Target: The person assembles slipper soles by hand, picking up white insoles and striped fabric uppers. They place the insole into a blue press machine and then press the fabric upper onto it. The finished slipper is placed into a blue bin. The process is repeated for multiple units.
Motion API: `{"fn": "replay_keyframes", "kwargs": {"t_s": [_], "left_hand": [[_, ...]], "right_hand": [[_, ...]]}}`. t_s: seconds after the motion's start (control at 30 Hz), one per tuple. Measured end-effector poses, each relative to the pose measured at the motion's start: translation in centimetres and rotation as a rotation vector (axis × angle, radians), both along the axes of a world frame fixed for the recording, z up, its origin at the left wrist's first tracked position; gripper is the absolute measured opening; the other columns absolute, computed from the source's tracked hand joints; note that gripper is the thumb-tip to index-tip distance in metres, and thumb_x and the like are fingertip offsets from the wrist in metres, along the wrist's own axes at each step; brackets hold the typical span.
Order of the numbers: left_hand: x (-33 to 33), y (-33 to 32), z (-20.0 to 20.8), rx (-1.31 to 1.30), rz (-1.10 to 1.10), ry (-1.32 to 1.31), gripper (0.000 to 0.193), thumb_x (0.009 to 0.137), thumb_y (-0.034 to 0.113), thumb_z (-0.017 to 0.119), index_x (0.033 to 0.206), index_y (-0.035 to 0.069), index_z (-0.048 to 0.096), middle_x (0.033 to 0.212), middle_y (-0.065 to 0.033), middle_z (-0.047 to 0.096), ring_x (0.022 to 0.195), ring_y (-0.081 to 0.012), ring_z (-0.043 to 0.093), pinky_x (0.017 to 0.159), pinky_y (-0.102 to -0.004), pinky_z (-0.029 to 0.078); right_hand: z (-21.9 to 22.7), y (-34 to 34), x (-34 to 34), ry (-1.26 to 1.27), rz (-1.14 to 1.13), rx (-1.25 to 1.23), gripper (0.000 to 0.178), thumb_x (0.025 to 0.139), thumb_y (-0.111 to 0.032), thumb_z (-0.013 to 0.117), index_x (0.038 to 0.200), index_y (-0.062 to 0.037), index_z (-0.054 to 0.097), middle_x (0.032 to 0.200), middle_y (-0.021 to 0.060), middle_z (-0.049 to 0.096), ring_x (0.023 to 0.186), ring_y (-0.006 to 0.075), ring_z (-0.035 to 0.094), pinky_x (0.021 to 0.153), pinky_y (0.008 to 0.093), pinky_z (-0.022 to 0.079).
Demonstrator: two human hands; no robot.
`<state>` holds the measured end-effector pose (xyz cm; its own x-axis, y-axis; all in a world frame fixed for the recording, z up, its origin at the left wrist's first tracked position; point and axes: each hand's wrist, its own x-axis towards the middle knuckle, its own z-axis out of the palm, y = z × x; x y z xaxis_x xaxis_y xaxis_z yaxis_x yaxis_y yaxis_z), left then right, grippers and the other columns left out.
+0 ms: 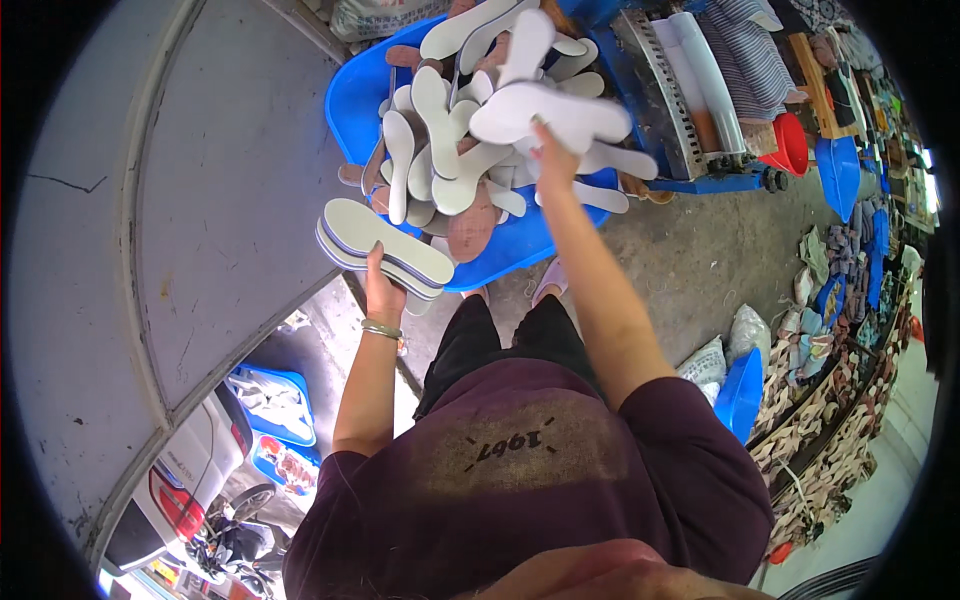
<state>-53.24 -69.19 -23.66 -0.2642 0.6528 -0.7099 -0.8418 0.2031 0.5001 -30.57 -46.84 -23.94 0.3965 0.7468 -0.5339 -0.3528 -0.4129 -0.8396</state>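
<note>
My left hand (382,292) is closed around a small stack of white shoe insoles (385,243), its thumb lying on the top one. The stack is held left of a big blue tub (345,95). Over the tub's right side, my right hand (556,163) grips another white insole (545,112), thumb on its face; the fingers beneath are hidden. Loose white insoles (434,120) fill the tub in a jumbled heap, several standing on edge. Among them lie brownish-pink insoles (473,232).
A grey metal door (240,180) rises on my left. Right of the tub stands a blue machine (660,90) with rollers. A red bucket (788,143) sits beyond it. White sacks (708,365) and a blue bin (740,395) are on the floor at right. Smaller blue tubs (272,402) lie lower left.
</note>
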Motion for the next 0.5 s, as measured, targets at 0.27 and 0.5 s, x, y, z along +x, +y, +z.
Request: {"fn": "replay_keyframes", "kwargs": {"t_s": [0.27,0.5], "left_hand": [[-0.1,1.3,0.4,0.033,-0.049,0.019,0.05,0.09,0.039,0.052,0.125,0.002,0.048,0.118,-0.0135,0.058,0.11,-0.0276,0.056,0.098,-0.0416,0.043],[-0.2,3.2,0.4,0.071,0.079,-0.042,0.048,0.086,0.042,0.057,0.12,0.007,0.054,0.115,-0.0077,0.059,0.107,-0.0253,0.056,0.092,-0.0415,0.046]], "right_hand": [[1.6,-8.3,-5.4,-0.662,0.671,0.485,0.061,0.072,0.0,0.067,0.13,-0.0042,0.049,0.13,0.0188,0.052,0.112,0.0338,0.056,0.094,0.0364,0.046],[1.7,-3.7,-2.3,-0.936,1.221,0.451,0.044,0.078,-0.004,0.058,0.122,-0.0097,0.057,0.125,0.0154,0.056,0.106,0.0349,0.058,0.088,0.0407,0.049]]}}
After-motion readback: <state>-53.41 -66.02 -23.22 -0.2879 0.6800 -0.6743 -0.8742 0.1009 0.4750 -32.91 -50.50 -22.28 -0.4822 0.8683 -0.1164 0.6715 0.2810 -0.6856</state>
